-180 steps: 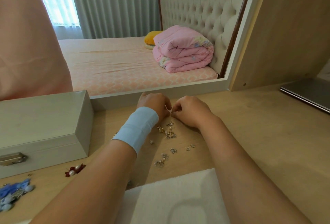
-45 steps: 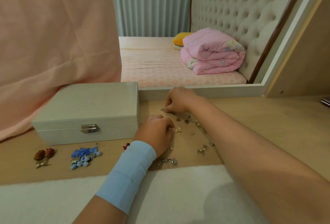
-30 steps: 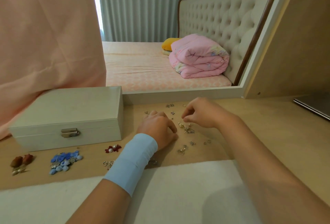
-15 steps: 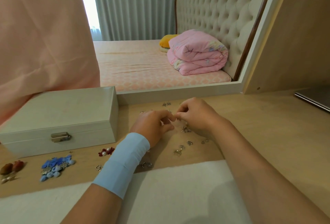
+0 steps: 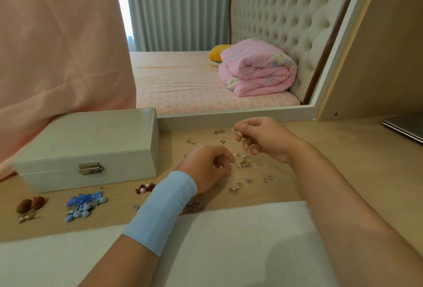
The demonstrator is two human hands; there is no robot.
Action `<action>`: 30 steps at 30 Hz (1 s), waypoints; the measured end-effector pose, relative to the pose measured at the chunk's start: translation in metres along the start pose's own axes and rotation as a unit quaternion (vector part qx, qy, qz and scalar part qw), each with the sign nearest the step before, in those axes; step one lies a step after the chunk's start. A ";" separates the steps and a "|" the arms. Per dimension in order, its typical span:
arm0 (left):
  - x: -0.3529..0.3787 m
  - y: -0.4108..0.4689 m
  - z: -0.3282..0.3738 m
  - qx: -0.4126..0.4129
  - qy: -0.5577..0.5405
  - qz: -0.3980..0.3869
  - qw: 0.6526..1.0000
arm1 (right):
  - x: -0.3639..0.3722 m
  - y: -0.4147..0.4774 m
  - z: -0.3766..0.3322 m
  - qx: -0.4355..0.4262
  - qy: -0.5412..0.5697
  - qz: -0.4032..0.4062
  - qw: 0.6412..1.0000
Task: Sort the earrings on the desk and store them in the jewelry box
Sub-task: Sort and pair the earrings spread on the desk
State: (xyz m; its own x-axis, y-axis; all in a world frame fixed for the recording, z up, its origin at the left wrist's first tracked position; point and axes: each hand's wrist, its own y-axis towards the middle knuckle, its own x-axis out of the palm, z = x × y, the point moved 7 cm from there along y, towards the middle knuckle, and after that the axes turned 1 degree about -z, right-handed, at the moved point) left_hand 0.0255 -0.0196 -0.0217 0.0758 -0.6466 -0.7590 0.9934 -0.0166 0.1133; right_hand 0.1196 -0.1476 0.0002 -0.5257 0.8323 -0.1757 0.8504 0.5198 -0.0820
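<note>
Pinching a small pearl earring (image 5: 238, 133) in raised right hand (image 5: 267, 141) fingers; left hand (image 5: 207, 167) low over tabletop (image 5: 332, 149), fingers curled, cannot tell if holding anything. Loose earrings (image 5: 245, 163) scattered between hands; closed jewelry box (image 5: 91, 142) to their left.

A pale rectangular jewelry box (image 5: 91, 144) sits left on the wooden worktop (image 5: 332, 149); before it lie brown drop earrings (image 5: 31, 204), blue flower earrings (image 5: 83, 205), a red pearl earring (image 5: 144, 188); metal earrings (image 5: 245, 163) scatter to its right, below a beaded earring (image 5: 238, 133) in the right hand (image 5: 267, 140); a white cloth (image 5: 229, 241) covers the near edge.
</note>
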 end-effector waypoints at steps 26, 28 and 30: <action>-0.081 0.004 -0.003 -0.002 -0.055 0.131 0.990 | 0.051 0.000 -0.016 -0.052 0.038 -0.043 0.997; -0.079 0.000 -0.009 -0.019 -0.012 0.114 0.993 | 0.057 0.000 -0.012 -0.049 0.011 -0.033 0.998; -0.078 -0.005 -0.015 -0.037 0.016 0.099 0.994 | 0.065 0.001 -0.007 -0.046 -0.003 -0.027 0.999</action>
State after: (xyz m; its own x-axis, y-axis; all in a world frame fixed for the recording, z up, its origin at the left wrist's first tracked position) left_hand 0.0164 0.0426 0.0274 0.2723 -0.6063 -0.7472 0.9622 0.1662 0.2158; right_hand 0.0866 -0.0919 -0.0043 -0.5701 0.8018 -0.1791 0.8150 0.5795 -0.0001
